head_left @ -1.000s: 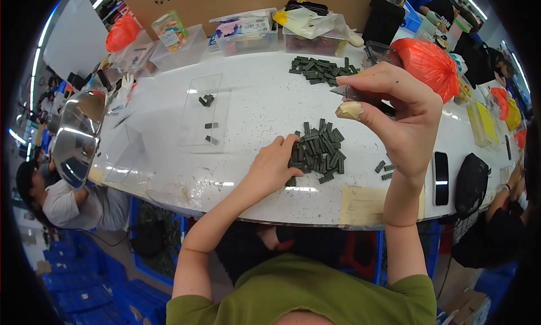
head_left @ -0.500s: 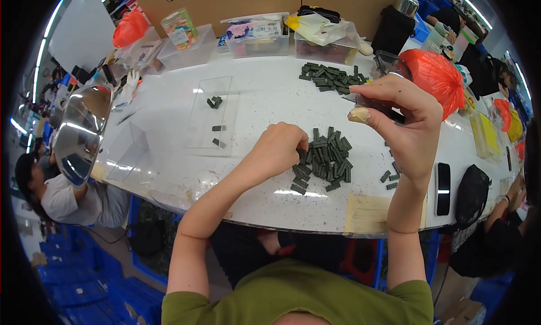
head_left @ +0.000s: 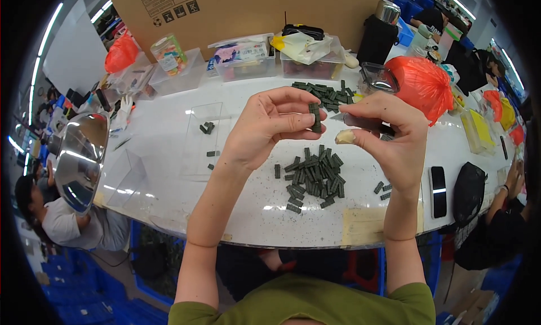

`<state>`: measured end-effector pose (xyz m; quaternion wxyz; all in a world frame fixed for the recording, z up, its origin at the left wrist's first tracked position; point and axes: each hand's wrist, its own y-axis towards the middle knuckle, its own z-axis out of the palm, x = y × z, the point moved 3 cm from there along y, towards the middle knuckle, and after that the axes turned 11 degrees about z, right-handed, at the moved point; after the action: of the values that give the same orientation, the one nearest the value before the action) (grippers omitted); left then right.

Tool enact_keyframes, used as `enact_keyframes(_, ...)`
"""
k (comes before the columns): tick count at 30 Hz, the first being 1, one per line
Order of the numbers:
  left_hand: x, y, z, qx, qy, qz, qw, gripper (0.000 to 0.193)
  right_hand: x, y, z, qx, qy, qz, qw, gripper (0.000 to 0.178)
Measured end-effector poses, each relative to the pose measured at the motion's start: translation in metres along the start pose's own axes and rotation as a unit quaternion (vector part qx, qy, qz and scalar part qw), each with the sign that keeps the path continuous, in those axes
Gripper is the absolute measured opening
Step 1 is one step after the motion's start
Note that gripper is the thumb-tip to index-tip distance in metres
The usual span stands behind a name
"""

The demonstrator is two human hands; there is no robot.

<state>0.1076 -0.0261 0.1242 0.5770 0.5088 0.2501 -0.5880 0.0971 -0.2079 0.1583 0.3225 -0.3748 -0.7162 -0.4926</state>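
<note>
My left hand (head_left: 256,125) is raised over the table and pinches one small dark green ribbed block (head_left: 315,118) upright between thumb and fingers. Facing it, my right hand (head_left: 397,142) is curled around a small knife (head_left: 363,123), its pointed grey blade turned toward the block without touching it. Part of the knife is hidden by my fingers. A pale yellowish cover (head_left: 345,137) wraps my right thumb tip. Below both hands lies a loose pile of similar green blocks (head_left: 318,176). A second heap of blocks (head_left: 324,94) sits farther back, partly behind my hands.
At left, a few blocks (head_left: 208,128) lie on a clear flat tray (head_left: 194,150). Lidded plastic boxes (head_left: 242,68) line the back by a cardboard panel (head_left: 242,15). A red plastic bag (head_left: 420,85), a phone (head_left: 438,192) and a black pouch (head_left: 471,192) are at right.
My left hand has risen from the near pile toward my right hand, bringing a green block. My right hand has shifted slightly left and down, and the knife blade shows more clearly.
</note>
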Motion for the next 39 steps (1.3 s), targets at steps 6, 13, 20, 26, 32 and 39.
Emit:
enact_keyframes(6,-0.004,-0.003,0.017,0.014,-0.147,0.013,0.989,0.031,0.008,-0.004,0.001,-0.03,-0.027,-0.062,0.997,0.029)
enact_keyframes(13,-0.011,-0.01,0.02,-0.028,0.026,0.096,0.995,0.033,0.012,-0.005,0.004,-0.056,-0.026,-0.072,0.996,0.028)
enact_keyframes(20,-0.007,-0.01,0.015,0.018,-0.084,0.073,0.994,0.034,0.008,-0.006,0.007,-0.047,0.008,-0.038,0.998,0.029)
enact_keyframes(26,-0.009,-0.01,0.02,-0.016,-0.066,0.034,0.997,0.034,0.009,-0.007,0.006,-0.031,-0.019,-0.079,0.996,0.025)
enact_keyframes(32,-0.01,-0.015,0.016,0.021,-0.126,0.042,0.991,0.033,0.012,-0.009,0.008,-0.044,-0.036,-0.082,0.995,0.024)
enact_keyframes(39,-0.009,-0.017,0.016,0.005,-0.014,0.079,0.997,0.029,0.016,-0.012,0.006,-0.05,-0.078,-0.085,0.992,0.029)
